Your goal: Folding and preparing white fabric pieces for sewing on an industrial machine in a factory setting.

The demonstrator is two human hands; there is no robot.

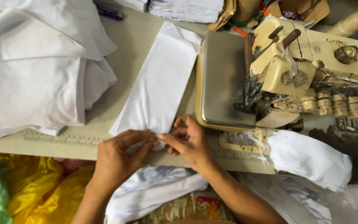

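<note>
The left hand [119,155] and the right hand [189,141] meet at the near end of a long white fabric strip [158,83], and the fingertips of both are pinched together on its edge. The strip lies flat on the table [133,41], just beside the cream sewing machine [286,70]. A pile of white cloth [34,70] lies at the left.

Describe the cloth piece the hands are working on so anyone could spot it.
Start at the cream sewing machine. Just left of it a long white strip lies flat on the table, both hands pinching its near end. Unlike the heaped white cloth nearby, it is narrow and smooth.
</note>
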